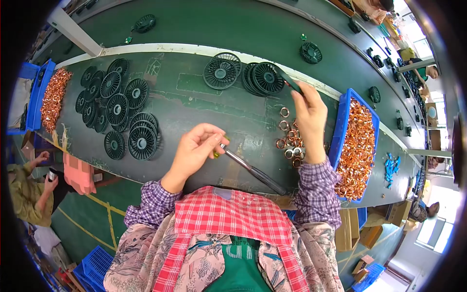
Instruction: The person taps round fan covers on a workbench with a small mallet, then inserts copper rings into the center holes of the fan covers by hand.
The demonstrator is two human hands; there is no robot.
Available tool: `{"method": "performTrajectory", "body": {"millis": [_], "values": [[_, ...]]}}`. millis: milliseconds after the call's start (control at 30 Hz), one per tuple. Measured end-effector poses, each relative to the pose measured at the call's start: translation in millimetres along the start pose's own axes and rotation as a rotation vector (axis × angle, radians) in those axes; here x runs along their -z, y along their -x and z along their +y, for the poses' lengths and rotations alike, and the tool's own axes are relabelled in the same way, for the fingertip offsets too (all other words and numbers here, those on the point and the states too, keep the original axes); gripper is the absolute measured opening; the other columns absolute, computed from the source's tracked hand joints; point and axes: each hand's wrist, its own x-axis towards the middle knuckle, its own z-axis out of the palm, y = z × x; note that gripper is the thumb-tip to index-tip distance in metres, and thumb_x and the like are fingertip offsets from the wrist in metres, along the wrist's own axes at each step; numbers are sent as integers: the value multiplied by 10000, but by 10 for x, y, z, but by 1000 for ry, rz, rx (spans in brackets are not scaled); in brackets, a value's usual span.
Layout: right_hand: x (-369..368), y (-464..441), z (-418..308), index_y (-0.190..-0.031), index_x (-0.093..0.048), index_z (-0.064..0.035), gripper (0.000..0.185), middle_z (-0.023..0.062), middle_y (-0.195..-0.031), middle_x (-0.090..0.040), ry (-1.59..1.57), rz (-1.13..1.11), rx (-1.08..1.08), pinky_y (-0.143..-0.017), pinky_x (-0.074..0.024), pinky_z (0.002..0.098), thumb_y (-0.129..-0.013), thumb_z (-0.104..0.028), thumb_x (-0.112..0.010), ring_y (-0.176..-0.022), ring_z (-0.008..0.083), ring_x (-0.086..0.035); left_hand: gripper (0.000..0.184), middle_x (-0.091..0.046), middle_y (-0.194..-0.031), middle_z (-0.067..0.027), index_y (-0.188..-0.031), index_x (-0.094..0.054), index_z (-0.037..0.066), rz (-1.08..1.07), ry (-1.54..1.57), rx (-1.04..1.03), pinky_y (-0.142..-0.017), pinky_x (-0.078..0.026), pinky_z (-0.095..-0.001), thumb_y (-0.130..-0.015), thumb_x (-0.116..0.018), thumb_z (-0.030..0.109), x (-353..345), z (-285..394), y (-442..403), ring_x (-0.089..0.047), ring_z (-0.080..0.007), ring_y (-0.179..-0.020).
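My left hand [193,150] is closed over the head end of a mallet [242,161]. The mallet has a metal shaft, a black grip and yellow-green bits at the head, mostly hidden by my fingers. Whether those fingers grip it or pinch something small, I cannot tell. Pinched in my right hand [310,112] is a dark green fan grille [288,79], seen nearly edge-on. Beside it, stacked fan grilles [266,79] lie on the table. Below my right hand are several loose copper-coloured rings [292,141].
A blue bin [334,158] full of copper rings stands at the right. Piled grilles [116,109] and a heap of rings [56,100] lie at the left. Beyond the white rail, a green conveyor [233,29] carries fan parts. Another person [31,190] sits at far left.
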Motion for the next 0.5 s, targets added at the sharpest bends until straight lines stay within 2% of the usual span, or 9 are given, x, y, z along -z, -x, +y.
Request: {"method": "performTrajectory", "body": {"millis": [33, 100, 133, 200, 300, 333, 400, 467, 500], "values": [[-41, -25, 59, -1164, -691, -14, 258, 89, -1072, -723, -4, 5, 4, -810, -520, 262, -911, -65, -684, -946, 134, -671, 149, -729, -995, -117, -1121, -616, 25, -14, -34, 14, -597, -492, -208, -1006, -582, 113, -21, 10, 22, -689, -120, -774], [-111, -73, 150, -1148, -700, -37, 248, 131, -1124, -705, 206, 172, 71, -873, -516, 304, -902, -68, -690, -1000, 218, -684, 142, -734, -950, -101, -1107, -627, 26, -4, -85, 11, -581, -484, -212, -999, -590, 111, -38, 27, 88, -678, -114, -743], [-199, -108, 136, -1141, -707, -52, 245, 158, -1144, -696, 178, 155, 107, -900, -517, 342, -899, -83, -684, -1031, 293, -685, 142, -734, -950, -101, -1107, -627, 26, 30, -88, 8, -581, -484, -212, -999, -590, 111, -9, 50, 134, -678, -114, -743], [-77, 14, 500, -1153, -702, -53, 253, 164, -1167, -690, 439, 43, -39, -924, -518, 363, -908, -98, -659, -1054, 324, -676, 123, -735, -893, -77, -1061, -656, 24, 94, -201, -59, -563, -476, -212, -974, -621, 104, 132, 97, 234, -663, -93, -700], [-56, 128, 684, -1184, -681, -31, 285, 179, -1255, -647, 486, -182, 3, -977, -494, 382, -914, -109, -636, -1135, 349, -631, 123, -730, -840, -47, -1021, -675, 21, 237, -489, -154, -541, -458, -209, -934, -674, 107, 532, 191, 493, -644, -74, -655], [-29, 166, 780, -1196, -673, -21, 296, 184, -1287, -630, 495, -241, 48, -999, -482, 382, -916, -109, -633, -1169, 349, -614, 173, -716, -841, -30, -997, -682, 26, 382, -633, -156, -559, -460, -222, -864, -749, 113, 639, 243, 592, -638, -85, -674], [20, 182, 785, -1204, -664, -2, 306, 189, -1323, -609, 485, -275, 81, -1024, -461, 386, -922, -117, -633, -1219, 350, -583, 279, -692, -864, -63, -1012, -683, 68, 640, -1023, -274, -654, -526, -300, -773, -813, 125, 885, 330, 740, -658, -172, -751], [66, 187, 647, -1198, -665, 0, 298, 179, -1322, -615, 505, -229, 76, -1028, -457, 384, -930, -125, -633, -1226, 341, -580, 592, -650, -1157, -112, -1186, -625, 73, 692, -1300, -346, -907, -489, -409, -673, -865, 243, 1125, 348, 871, -577, -321, -1093], [90, 184, 580, -1190, -670, -6, 290, 176, -1320, -616, 502, -232, 68, -1025, -459, 383, -929, -126, -637, -1219, 338, -584, 687, -609, -1241, -127, -1251, -585, 71, 689, -1350, -301, -944, -462, -430, -664, -867, 288, 1167, 338, 883, -551, -336, -1136]]}}
